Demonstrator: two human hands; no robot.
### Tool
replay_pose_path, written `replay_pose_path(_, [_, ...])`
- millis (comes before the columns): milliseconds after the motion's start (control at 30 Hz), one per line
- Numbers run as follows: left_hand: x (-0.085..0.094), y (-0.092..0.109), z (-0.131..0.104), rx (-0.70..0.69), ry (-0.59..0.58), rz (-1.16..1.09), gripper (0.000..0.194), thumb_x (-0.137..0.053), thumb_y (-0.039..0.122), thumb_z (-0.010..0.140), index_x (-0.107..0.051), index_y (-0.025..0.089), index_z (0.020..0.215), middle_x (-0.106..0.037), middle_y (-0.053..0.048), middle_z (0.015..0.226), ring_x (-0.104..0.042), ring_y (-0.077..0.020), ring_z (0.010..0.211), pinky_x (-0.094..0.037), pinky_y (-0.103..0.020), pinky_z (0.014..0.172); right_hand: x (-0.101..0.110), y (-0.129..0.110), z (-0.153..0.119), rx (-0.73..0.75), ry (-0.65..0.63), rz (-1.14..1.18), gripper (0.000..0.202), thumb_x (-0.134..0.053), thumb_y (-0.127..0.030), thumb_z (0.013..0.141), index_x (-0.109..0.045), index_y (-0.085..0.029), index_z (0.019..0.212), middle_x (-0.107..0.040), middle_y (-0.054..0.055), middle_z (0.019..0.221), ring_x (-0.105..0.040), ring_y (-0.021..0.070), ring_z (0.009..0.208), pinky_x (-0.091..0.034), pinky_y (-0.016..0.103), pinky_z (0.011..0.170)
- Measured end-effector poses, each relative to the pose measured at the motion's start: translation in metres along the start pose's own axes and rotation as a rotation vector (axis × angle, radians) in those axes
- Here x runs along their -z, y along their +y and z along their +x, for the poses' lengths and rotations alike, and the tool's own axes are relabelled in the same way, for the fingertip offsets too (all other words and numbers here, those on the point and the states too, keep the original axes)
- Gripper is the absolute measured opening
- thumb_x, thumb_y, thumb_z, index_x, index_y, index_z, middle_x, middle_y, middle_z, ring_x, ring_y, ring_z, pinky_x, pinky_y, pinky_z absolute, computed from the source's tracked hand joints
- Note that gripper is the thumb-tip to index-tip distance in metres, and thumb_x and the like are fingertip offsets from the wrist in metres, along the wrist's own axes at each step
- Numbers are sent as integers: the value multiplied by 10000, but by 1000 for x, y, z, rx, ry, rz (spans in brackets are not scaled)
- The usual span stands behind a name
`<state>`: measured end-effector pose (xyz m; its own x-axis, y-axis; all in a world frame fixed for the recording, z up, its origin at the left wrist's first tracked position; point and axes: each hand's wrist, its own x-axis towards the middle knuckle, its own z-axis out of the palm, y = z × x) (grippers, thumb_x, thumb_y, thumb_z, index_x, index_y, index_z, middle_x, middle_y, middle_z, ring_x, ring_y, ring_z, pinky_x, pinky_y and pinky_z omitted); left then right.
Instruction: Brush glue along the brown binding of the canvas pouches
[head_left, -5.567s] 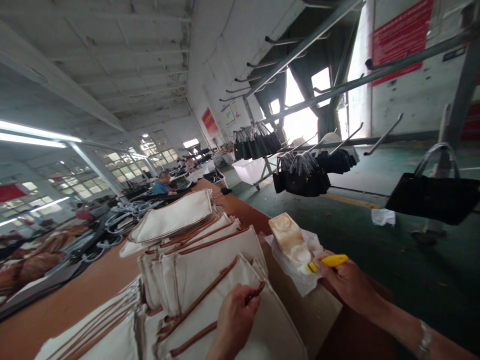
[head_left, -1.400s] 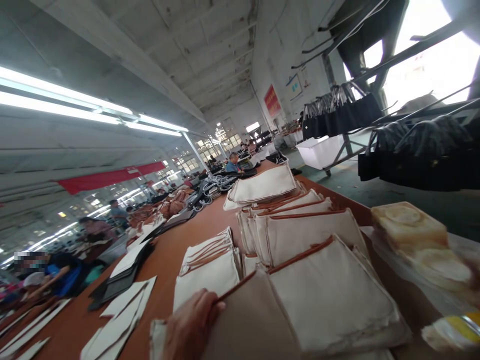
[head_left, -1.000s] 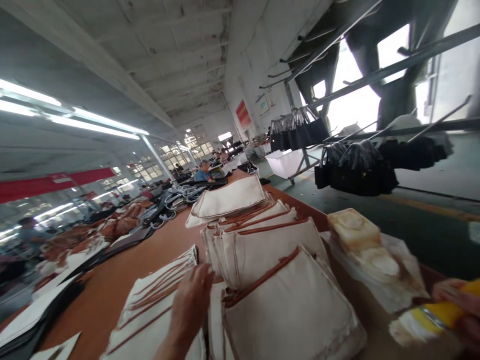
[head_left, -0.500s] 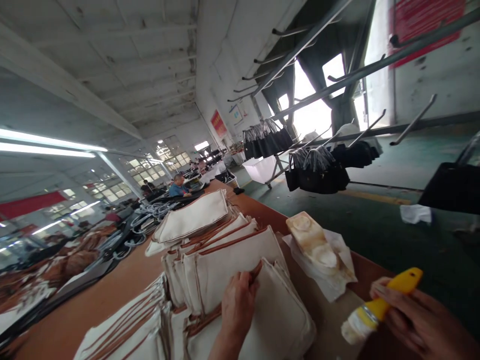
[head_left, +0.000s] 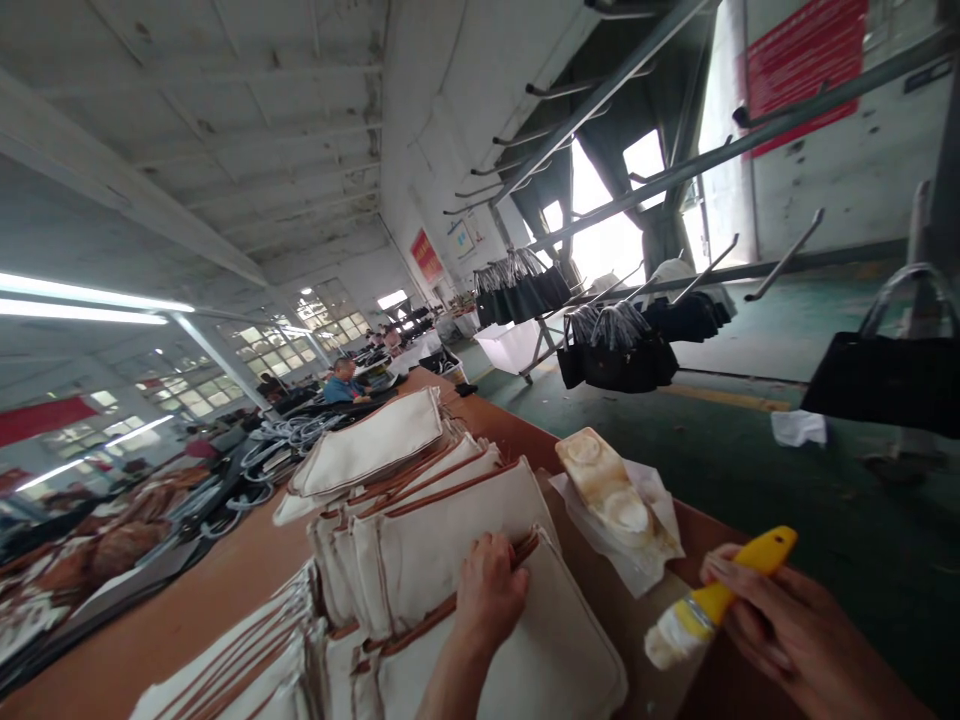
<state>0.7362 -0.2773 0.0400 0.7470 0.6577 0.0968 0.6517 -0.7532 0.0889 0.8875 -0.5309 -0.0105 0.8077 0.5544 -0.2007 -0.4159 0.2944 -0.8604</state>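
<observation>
My left hand [head_left: 491, 590] is closed on the top edge of a cream bag panel [head_left: 562, 630] with brown edging, near the front of a row of similar panels. Between the fingers of my right hand [head_left: 780, 615] is a yellow-handled brush [head_left: 731, 580], its pale, coated bristles pointing down and left. Beyond the brush lies a tray [head_left: 600, 478] smeared with whitish paste, on a crumpled white sheet [head_left: 651, 570].
More cream panels [head_left: 367, 440] are stacked on the brown table [head_left: 172, 590]. Grey cords and brown material lie to the left. Black bags [head_left: 622, 355] hang from a metal rack at the right. A seated person [head_left: 343, 383] is farther back.
The view has shifted slightly, so the scene sits farther left. My left hand still grips the panel edge, and the brush in my right hand remains beside the panels.
</observation>
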Motion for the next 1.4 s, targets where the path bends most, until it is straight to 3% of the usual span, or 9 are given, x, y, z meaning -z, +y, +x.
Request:
replay_pose_path(100, [-9, 7, 5, 16, 32, 14, 166, -600, 283, 746, -587, 201, 889, -594, -64, 970, -524, -251, 959, -353, -339, 786, -5, -2, 2, -34, -14, 114, 385, -761, -549, 699, -639, -191, 774, -371, -54, 482, -254, 87, 413, -236, 206, 374])
replay_pose_path(367, [-7, 17, -9, 45, 60, -81, 99, -525, 110, 716, -549, 192, 765, -596, -51, 903, -537, -227, 899, -334, -319, 744, -32, -8, 21, 71, -141, 65, 346, -736, -477, 781, -568, -177, 823, -402, -68, 539, -296, 81, 448, -258, 201, 405])
replay_pose_path(567, [-6, 13, -31, -49, -108, -401, 242, -525, 208, 824, -609, 193, 1051, -635, 17, 763, -592, -139, 709, -403, -225, 643, -50, -8, 30, 221, -221, -46, 297, -667, -433, 843, -532, -174, 788, -391, -71, 509, -326, 88, 442, -264, 212, 411])
replay_pose_path(700, [1, 14, -41, -119, -209, -753, 188, -553, 249, 832, -716, 184, 900, -653, -26, 888, -597, -181, 858, -429, -263, 769, -66, -13, 28, 268, -257, -146, 327, -641, -479, 852, -548, -171, 796, -378, -73, 490, -333, 99, 438, -289, 224, 424])
replay_pose_path(800, [9, 17, -48, -127, -274, -855, 191, -564, 263, 824, -726, 180, 880, -622, -19, 855, -573, -184, 846, -420, -275, 779, -74, -16, 30, 354, -282, -269, 326, -663, -480, 833, -582, -166, 796, -435, -46, 539, -385, 121, 484, -346, 243, 468])
replay_pose_path(967, [13, 24, -56, -140, -317, -821, 207, -554, 313, 833, -702, 176, 785, -571, -1, 746, -525, -174, 817, -399, -292, 845, -74, -19, 31, 474, -210, -378, 310, -610, -476, 867, -601, -171, 812, -495, -12, 601, -444, 156, 537, -381, 269, 509])
replay_pose_path(1200, [10, 31, -65, -183, -355, -742, 230, -519, 318, 861, -725, 215, 869, -640, -9, 784, -549, -191, 889, -387, -296, 889, -70, -24, 22, 527, -298, -474, 289, -591, -447, 870, -597, -179, 762, -584, 29, 683, -539, 205, 656, -431, 303, 635])
replay_pose_path(1333, [-6, 24, -70, -137, -249, -735, 297, -583, 448, 802, -713, 181, 790, -580, -20, 744, -523, -167, 739, -405, -273, 722, -64, -28, 31, 540, -103, -486, 300, -559, -459, 881, -618, -178, 794, -576, 28, 664, -527, 208, 628, -420, 305, 611])
replay_pose_path(1400, [-15, 22, -72, -97, -227, -782, 375, -603, 536, 759, -677, 169, 732, -529, -1, 681, -474, -139, 645, -376, -256, 628, -63, -25, 33, 502, -109, -464, 291, -564, -455, 879, -612, -182, 790, -535, 7, 624, -484, 185, 578, -392, 288, 554])
